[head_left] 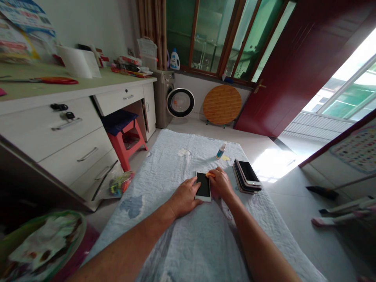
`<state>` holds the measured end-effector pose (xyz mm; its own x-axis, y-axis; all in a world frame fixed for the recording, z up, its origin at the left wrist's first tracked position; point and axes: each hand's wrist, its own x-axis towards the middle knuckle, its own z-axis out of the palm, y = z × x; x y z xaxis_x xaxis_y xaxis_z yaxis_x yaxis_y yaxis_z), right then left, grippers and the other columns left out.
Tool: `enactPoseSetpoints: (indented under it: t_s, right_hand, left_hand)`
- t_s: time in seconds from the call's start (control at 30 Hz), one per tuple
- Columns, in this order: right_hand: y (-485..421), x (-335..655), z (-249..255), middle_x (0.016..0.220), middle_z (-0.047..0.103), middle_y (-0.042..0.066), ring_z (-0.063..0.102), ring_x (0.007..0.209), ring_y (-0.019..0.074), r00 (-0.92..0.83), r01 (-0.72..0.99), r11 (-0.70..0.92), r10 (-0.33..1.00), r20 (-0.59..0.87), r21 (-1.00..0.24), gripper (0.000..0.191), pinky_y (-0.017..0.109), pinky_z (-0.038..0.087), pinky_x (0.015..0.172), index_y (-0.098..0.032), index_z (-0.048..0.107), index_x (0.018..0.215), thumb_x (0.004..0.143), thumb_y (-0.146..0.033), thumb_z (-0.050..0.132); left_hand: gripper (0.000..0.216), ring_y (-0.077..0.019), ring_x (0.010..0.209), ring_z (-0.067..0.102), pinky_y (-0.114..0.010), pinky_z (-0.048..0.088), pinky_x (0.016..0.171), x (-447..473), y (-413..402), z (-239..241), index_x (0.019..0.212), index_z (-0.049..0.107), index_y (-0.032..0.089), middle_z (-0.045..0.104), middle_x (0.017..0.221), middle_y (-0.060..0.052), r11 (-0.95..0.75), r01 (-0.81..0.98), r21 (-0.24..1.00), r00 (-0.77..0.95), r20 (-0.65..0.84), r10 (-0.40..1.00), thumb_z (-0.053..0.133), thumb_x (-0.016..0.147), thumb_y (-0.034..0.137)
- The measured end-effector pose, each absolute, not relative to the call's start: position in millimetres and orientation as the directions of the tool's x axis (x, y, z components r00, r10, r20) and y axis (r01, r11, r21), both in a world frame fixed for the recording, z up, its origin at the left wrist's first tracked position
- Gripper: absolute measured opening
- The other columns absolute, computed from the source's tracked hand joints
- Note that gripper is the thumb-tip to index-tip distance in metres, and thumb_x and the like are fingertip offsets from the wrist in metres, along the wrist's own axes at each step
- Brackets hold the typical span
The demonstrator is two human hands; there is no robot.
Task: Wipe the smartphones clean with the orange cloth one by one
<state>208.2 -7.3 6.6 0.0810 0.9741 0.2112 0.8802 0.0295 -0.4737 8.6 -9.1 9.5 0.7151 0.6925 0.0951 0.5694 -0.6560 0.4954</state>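
Note:
A white phone (203, 186) with a dark screen lies flat on a pale blue cloth (199, 235) spread over a table. My left hand (185, 197) rests on the phone's left edge, fingers pressing it down. My right hand (221, 182) sits at the phone's upper right corner, pinching a small orange cloth (210, 174) against the screen. A stack of several phones (247, 176) lies just right of my right hand. A small spray bottle (221, 151) stands beyond the phone, next to a yellow scrap (225, 158).
A white desk with drawers (67, 129) stands on the left, red scissors (55, 80) on top and a red stool (125, 135) beneath. A washing machine (173, 100), a round wooden board (222, 105) and a dark red door (293, 66) lie ahead. A bin (44, 243) sits at lower left.

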Motion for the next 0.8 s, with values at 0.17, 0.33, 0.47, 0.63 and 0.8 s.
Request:
enactPoseSetpoints:
  t_s: [0.17, 0.33, 0.47, 0.63, 0.8]
  right_hand:
    - [12, 198, 13, 0.088, 0.060, 0.004, 0.056, 0.082, 0.0141, 0.032, 0.933, 0.035, 0.983, 0.181, -0.357, 0.018, 0.021, 0.039, 0.073, -0.019, 0.071, 0.085, 0.085, -0.020, 0.053]
    - [25, 172, 16, 0.093, 0.062, 0.004, 0.058, 0.081, 0.0128, -0.032, 0.944, 0.081, 0.987, 0.155, -0.320, 0.021, 0.021, 0.038, 0.072, -0.020, 0.071, 0.089, 0.088, -0.022, 0.050]
    - [27, 161, 16, 0.095, 0.062, 0.004, 0.058, 0.083, 0.0124, -0.088, 0.927, 0.135, 0.985, 0.149, -0.350, 0.022, 0.020, 0.038, 0.073, -0.020, 0.071, 0.088, 0.088, -0.022, 0.050]
    - [24, 182, 15, 0.095, 0.063, 0.005, 0.058, 0.084, 0.0139, -0.053, 0.915, 0.113, 0.986, 0.161, -0.388, 0.022, 0.022, 0.040, 0.075, -0.020, 0.072, 0.091, 0.086, -0.018, 0.050]
    - [14, 211, 15, 0.089, 0.062, 0.004, 0.057, 0.083, 0.0151, 0.024, 0.913, 0.045, 0.986, 0.162, -0.405, 0.021, 0.023, 0.040, 0.075, -0.019, 0.072, 0.091, 0.082, -0.017, 0.053]
  left_hand:
    - [0.058, -0.0339, 0.131, 0.043, -0.046, 0.035, 0.110, 9, -10, 10, 0.129, 0.053, 0.013, 0.046, 0.142, -0.018, -0.653, 0.552, 0.519, 0.713, 0.111, 0.692, 0.069, 0.078, 0.038]
    - [0.061, -0.0319, 0.127, 0.047, -0.044, 0.037, 0.109, 9, -10, 14, 0.131, 0.051, 0.015, 0.050, 0.137, -0.015, -0.653, 0.530, 0.541, 0.718, 0.123, 0.685, 0.068, 0.078, 0.037]
    - [0.058, -0.0307, 0.123, 0.050, -0.043, 0.039, 0.106, 8, -11, 17, 0.130, 0.052, 0.017, 0.052, 0.135, -0.013, -0.670, 0.542, 0.506, 0.714, 0.143, 0.685, 0.067, 0.079, 0.040]
    - [0.057, -0.0328, 0.119, 0.053, -0.045, 0.041, 0.102, 10, -15, 13, 0.127, 0.055, 0.015, 0.055, 0.132, -0.015, -0.677, 0.597, 0.430, 0.694, 0.147, 0.705, 0.066, 0.079, 0.044]
    - [0.058, -0.0343, 0.125, 0.048, -0.047, 0.037, 0.105, 12, -15, 7, 0.127, 0.055, 0.015, 0.050, 0.139, -0.017, -0.676, 0.609, 0.416, 0.686, 0.153, 0.712, 0.067, 0.079, 0.046]
